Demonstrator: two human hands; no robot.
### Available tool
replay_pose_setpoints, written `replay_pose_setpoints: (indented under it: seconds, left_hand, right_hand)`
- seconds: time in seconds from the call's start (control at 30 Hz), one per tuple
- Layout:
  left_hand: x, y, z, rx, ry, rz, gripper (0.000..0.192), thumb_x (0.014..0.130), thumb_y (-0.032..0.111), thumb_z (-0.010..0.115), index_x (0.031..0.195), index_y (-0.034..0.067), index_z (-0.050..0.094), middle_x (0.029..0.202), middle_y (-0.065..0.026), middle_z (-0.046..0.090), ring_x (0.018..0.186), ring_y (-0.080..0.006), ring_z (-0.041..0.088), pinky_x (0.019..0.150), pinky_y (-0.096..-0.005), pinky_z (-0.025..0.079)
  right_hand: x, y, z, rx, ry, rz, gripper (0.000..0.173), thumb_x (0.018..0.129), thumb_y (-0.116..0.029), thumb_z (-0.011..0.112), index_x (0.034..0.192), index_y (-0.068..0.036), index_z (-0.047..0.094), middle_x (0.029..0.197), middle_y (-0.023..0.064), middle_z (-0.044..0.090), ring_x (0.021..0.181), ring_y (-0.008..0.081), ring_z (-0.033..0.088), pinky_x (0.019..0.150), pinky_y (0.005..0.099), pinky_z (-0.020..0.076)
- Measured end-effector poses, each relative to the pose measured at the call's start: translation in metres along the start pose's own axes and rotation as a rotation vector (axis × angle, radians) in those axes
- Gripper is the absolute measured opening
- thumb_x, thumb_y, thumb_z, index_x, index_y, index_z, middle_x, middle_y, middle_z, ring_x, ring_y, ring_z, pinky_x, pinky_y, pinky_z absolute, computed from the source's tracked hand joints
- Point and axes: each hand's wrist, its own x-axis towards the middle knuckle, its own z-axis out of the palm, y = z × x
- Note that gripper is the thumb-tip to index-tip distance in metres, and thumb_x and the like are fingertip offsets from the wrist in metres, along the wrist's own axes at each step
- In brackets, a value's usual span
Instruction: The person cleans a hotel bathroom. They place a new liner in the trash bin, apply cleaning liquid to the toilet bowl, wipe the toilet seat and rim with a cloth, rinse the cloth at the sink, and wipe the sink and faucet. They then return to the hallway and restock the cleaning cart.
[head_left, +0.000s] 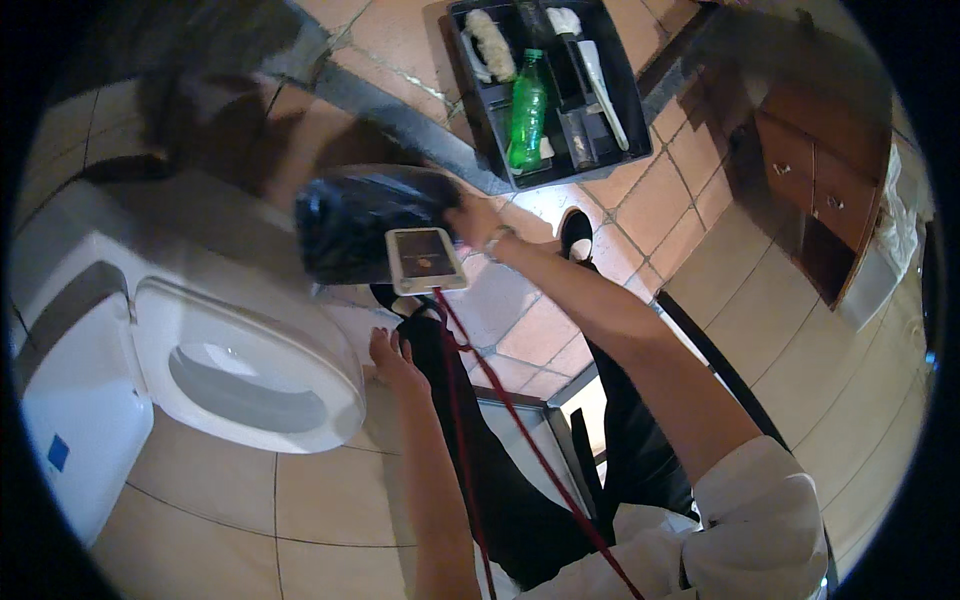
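Observation:
My right hand (477, 222) is at the right end of a black plastic bag (352, 217), its fingers closed on the edge. Folds and shiny creases run across the bag, which seems to line a bin; what is inside is hidden. Lower down, my left hand (391, 358) hangs in front of my trouser leg with loosely parted fingers and nothing in it. Nearest to it is the white toilet (345, 375), with its lid (90, 420) raised and its seat ring down. A white-framed badge or phone (426, 259) dangles from a red lanyard (517, 420) and covers part of the bag.
A black caddy tray (487, 142) on the tiled floor carries a green plastic bottle (528, 112), a fluffy brush head (491, 45) and a white-handled brush (602, 94). At the right stands a brown wooden cabinet (806, 172), beside a bin with a white liner (892, 232).

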Motion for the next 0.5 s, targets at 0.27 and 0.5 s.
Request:
replay_pose_setpoints:
  seconds: [0.27,0.5]
  left_hand:
    - [-0.027,-0.027,0.032,0.153,-0.243,-0.006,0.029,0.089,0.021,0.057,0.114,0.006,0.053,0.095,-0.0014,0.06,0.086,-0.0086,0.056,0.069,-0.0233,0.043]
    - [0.004,-0.031,0.165,0.131,-0.694,0.455,0.027,0.092,0.012,0.049,0.118,0.003,0.049,0.11,-0.0096,0.054,0.101,-0.0204,0.056,0.088,-0.0314,0.046]
  right_hand:
    - [0.045,-0.015,-0.027,0.598,0.265,-0.175,0.025,0.087,-0.026,0.059,0.105,-0.01,0.052,0.099,0.0089,0.062,0.092,0.0204,0.061,0.081,0.0364,0.0462]
    - [0.046,0.13,-0.206,0.021,0.842,0.124,0.04,0.082,-0.01,0.056,0.12,-0.003,0.044,0.111,0.0204,0.054,0.099,0.0334,0.055,0.086,0.0393,0.0448]
